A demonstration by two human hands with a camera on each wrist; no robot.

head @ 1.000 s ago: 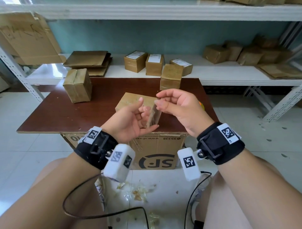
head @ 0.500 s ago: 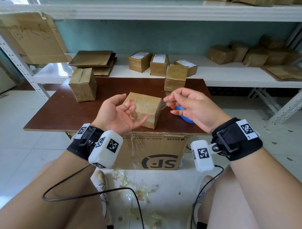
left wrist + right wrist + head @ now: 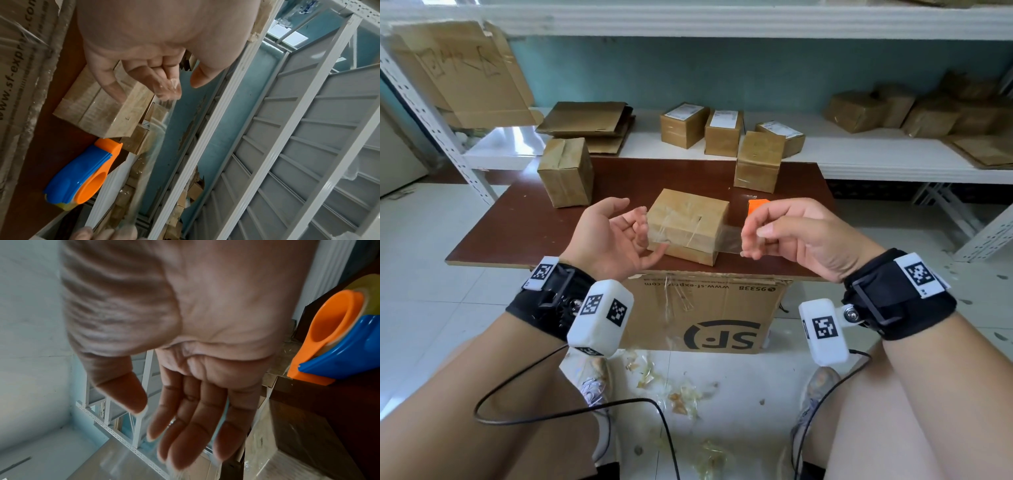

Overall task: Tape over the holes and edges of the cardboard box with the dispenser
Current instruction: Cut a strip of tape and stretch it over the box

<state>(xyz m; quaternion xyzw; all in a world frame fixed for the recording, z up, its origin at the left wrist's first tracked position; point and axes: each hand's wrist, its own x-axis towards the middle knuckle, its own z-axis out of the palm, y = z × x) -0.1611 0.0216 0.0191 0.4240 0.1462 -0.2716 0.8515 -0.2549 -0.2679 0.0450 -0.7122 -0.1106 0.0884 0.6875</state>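
Dispenser (image 3: 756, 204) behind right hand (image 3: 804, 236), beside box (image 3: 688, 222)

Brown cardboard box (image 3: 688, 224) flat on table, glossy tape strips across — blue-orange dispenser (image 3: 82, 175) just beside.

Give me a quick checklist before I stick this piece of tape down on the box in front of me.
1. Clear tape strip stretched between left hand and right hand: ok.
2. Small brown cardboard box lying flat on the dark brown table, below the strip: ok.
3. Left grip firm: not ok; the strip only clings to the fingertips, thumb apart.
4. Right grip firm: cannot tell.
5. Blue and orange tape dispenser set down on the table beside the box, out of the way: ok.
6. Small dark hole on the box top already covered: cannot tell.
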